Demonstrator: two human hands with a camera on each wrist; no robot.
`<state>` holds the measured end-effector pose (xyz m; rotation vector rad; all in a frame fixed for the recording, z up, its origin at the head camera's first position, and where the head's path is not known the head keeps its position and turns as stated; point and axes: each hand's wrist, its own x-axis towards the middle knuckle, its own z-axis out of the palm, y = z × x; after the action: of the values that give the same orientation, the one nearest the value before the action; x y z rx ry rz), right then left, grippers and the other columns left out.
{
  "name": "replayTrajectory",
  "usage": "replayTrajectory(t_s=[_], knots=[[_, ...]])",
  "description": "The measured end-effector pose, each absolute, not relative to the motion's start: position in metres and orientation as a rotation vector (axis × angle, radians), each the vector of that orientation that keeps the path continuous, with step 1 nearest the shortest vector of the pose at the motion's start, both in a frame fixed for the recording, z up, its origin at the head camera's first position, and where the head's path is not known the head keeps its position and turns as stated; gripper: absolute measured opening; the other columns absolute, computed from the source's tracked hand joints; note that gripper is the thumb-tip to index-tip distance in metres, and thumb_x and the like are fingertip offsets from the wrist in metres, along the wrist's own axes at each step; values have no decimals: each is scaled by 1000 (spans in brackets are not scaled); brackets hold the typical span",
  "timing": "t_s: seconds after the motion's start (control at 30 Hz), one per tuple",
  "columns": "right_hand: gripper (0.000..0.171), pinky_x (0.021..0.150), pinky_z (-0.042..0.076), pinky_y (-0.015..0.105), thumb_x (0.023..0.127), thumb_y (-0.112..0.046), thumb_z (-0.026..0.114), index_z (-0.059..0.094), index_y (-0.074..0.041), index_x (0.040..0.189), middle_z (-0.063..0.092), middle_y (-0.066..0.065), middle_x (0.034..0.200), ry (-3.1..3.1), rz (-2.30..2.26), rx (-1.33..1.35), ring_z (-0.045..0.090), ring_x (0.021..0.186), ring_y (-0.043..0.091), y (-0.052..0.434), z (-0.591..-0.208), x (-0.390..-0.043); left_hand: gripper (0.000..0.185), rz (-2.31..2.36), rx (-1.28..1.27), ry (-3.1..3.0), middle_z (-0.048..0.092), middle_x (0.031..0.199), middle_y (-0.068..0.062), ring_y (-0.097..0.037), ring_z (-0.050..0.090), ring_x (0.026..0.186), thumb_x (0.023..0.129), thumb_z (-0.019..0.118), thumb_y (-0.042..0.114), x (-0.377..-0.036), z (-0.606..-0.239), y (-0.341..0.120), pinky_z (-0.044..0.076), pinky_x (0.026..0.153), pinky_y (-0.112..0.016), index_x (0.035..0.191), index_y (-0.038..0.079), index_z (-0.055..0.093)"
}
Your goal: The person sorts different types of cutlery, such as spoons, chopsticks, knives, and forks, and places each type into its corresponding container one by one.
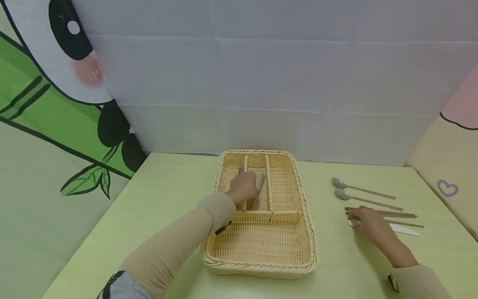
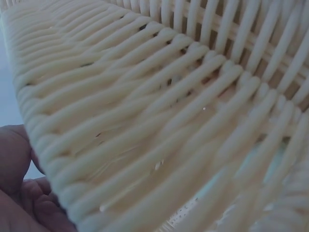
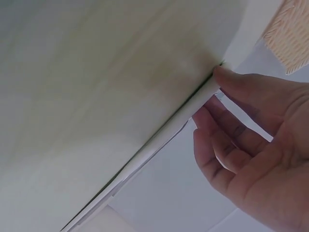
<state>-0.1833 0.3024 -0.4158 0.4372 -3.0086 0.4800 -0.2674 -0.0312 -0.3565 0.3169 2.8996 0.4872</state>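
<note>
A woven basket [image 1: 261,245] sits on the table [image 1: 168,195], split into three narrow slots at the far end and one wide compartment at the near end. The left hand [image 1: 243,187] is inside it, over the left and middle narrow slots, its fingers curled round one pale-handled utensil [image 1: 259,189] that lies lengthwise in the middle slot. Which kind of utensil it is cannot be told. The left wrist view shows only the weave up close and a bit of the palm.

To the right of the basket, well apart from it, cutlery lies in a row on the table: two spoons [image 1: 360,189] farthest away, bowls to the left, then a pair of chopsticks [image 1: 396,214], then one more thin stick [image 1: 408,224] beside them, then one white knife [image 1: 405,229] nearest the person. The right hand [image 1: 367,222] rests over the left end of the knife. In the right wrist view its fingers [image 3: 219,145] are loosely curled, with a fingertip touching the knife's end against the table; the knife lies flat, not lifted.
</note>
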Motion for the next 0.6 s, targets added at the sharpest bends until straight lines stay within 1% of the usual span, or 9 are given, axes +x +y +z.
replayTrajectory(t_s=[0.1,0.23,0.33,0.47,0.6], knots=[[16,62,48,41,69,4,71,67,-3,83,63,9,79,-3002,459,444,60,72,27,303,-417,-184,30,484,322,2904,35,48,3,-10,31,43,83,65,15,-268,-358,-31,27,39,-24,59,13,46],[14,63,47,42,70,4,70,65,-4,81,62,7,78,-3005,466,440,58,72,25,304,-418,-184,23,483,330,2901,46,51,2,-11,38,45,83,65,14,-268,-358,-31,30,41,-25,62,11,54],[14,65,48,43,70,4,71,65,-3,81,63,8,79,-2998,481,438,59,74,27,304,-418,-184,24,488,334,2894,47,51,2,-11,38,46,84,62,14,-268,-358,-32,30,41,-25,60,12,55],[16,66,49,43,69,3,72,66,-2,83,65,9,82,-2980,448,459,61,75,28,305,-419,-183,34,494,338,2887,39,46,3,-10,32,43,85,60,15,-268,-357,-32,26,40,-24,54,14,47],[16,64,49,41,71,1,72,66,-2,86,66,10,83,-2981,385,473,62,74,28,305,-419,-184,44,535,355,2870,26,43,5,-9,21,40,86,58,15,-267,-355,-33,20,38,-23,48,16,37]])
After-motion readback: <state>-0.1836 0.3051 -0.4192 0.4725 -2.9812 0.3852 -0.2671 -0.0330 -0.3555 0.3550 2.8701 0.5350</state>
